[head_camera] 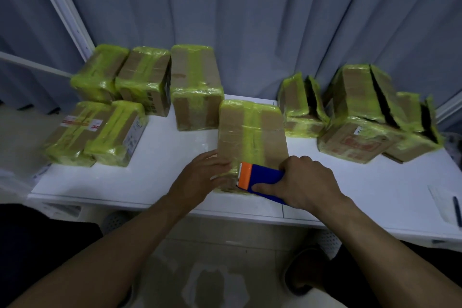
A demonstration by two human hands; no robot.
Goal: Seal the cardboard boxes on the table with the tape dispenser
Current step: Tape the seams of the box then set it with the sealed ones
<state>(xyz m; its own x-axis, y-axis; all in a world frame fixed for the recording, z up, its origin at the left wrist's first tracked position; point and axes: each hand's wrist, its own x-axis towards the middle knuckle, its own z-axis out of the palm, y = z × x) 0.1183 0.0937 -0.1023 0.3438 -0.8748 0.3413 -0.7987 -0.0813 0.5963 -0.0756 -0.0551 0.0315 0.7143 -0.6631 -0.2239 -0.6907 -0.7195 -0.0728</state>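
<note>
Head view: right hand (303,182) grips tape dispenser (260,177); flat left hand (200,175) presses box (252,130).

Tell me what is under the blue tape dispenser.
The tape dispenser, gripped by the right hand, lies over the near end of the centre box. The box edge beneath them is hidden.

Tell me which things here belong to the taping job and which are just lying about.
Job: tape dispenser, gripped by the right hand; centre box, steadied by the left hand; open boxes at right; taped boxes at left.
Lying about: pen, paper sheet.
</note>
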